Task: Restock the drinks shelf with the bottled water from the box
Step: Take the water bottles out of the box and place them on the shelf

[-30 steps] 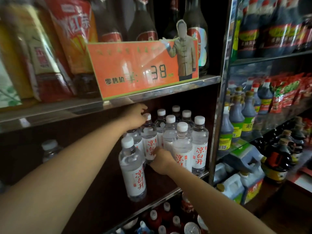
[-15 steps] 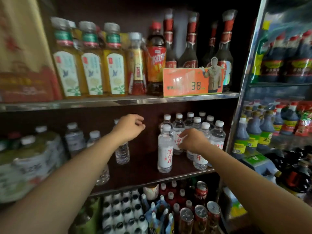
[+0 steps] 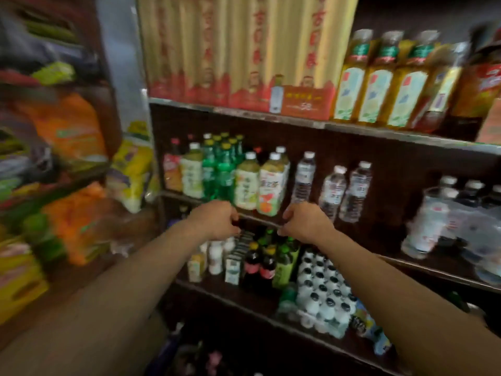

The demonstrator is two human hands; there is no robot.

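Note:
The white-labelled water bottles (image 3: 431, 221) stand blurred at the right end of the dark middle shelf (image 3: 393, 259). My left hand (image 3: 214, 219) and my right hand (image 3: 303, 222) hover side by side in front of that shelf's edge, well left of those bottles. Both hands have loosely curled fingers and hold nothing. No box shows in this view.
Three clear water bottles (image 3: 332, 192) and green tea bottles (image 3: 245, 183) fill the middle shelf behind my hands. Yellow cartons (image 3: 244, 50) and yellow tea bottles (image 3: 374, 85) line the top shelf. A wrapped pack of white-capped bottles (image 3: 322, 289) sits below. Snack bags (image 3: 67, 126) hang at left.
My hands have left the water bottles and pulled back from the shelf, holding nothing. The view has swung left, so the restocked bottles now sit at the right.

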